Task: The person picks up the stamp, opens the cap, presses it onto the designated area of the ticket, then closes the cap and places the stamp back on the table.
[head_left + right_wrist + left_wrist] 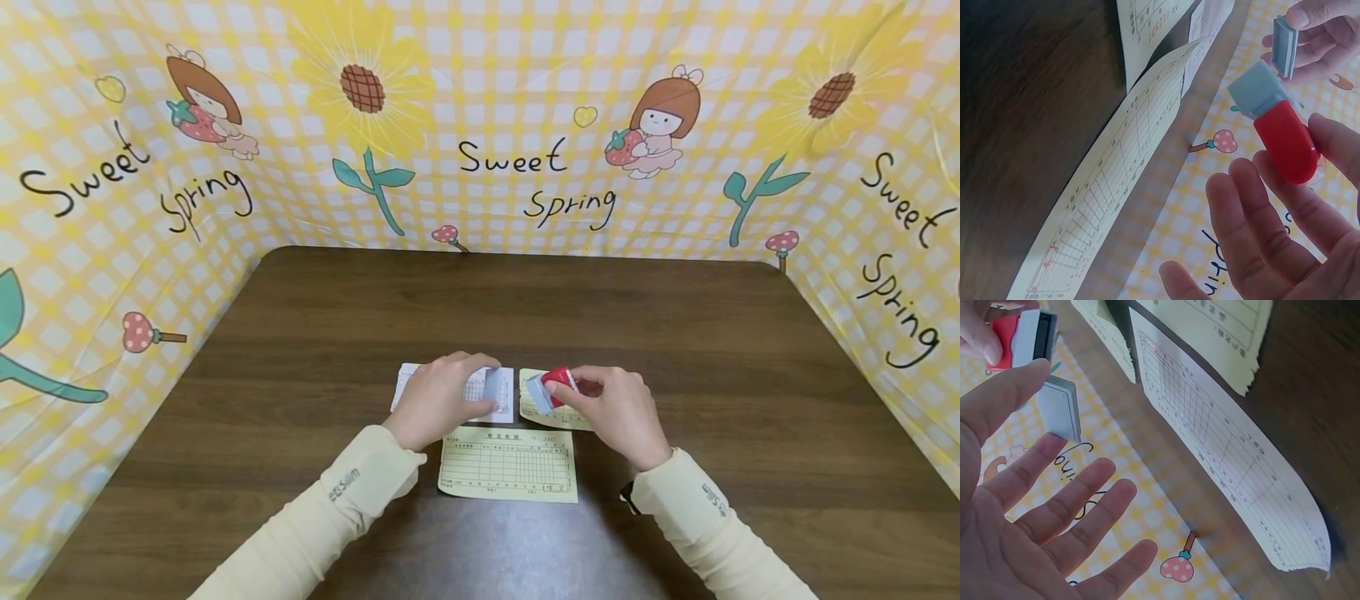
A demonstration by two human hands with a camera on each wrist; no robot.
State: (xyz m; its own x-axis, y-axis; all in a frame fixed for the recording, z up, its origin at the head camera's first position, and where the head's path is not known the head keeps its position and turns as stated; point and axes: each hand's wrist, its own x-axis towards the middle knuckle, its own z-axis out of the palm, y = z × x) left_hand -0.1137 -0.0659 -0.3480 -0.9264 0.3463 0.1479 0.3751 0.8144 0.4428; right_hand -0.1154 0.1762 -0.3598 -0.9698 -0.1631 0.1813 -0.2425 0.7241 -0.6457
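Observation:
My left hand (pixel 438 396) pinches a flat grey stamp cap (pixel 1059 409) between thumb and index finger, above a white form (pixel 506 410). The other three fingers spread apart in the left wrist view. My right hand (pixel 618 408) holds a self-inking stamp by its red handle (pixel 1288 144), thumb on one side and fingers on the other. Its pale grey body (pixel 1257 89) points toward the cap, a small gap between them. Below the stamp lies a yellow form (pixel 570 418), partly covered by the hand. A second yellow form (pixel 510 467) lies nearer, with a red mark at its lower right.
The dark wood table (pixel 510 308) runs back to a yellow checked cloth (pixel 510 92) that rises along its far edge and both sides. The forms' edges curl up slightly in the wrist views.

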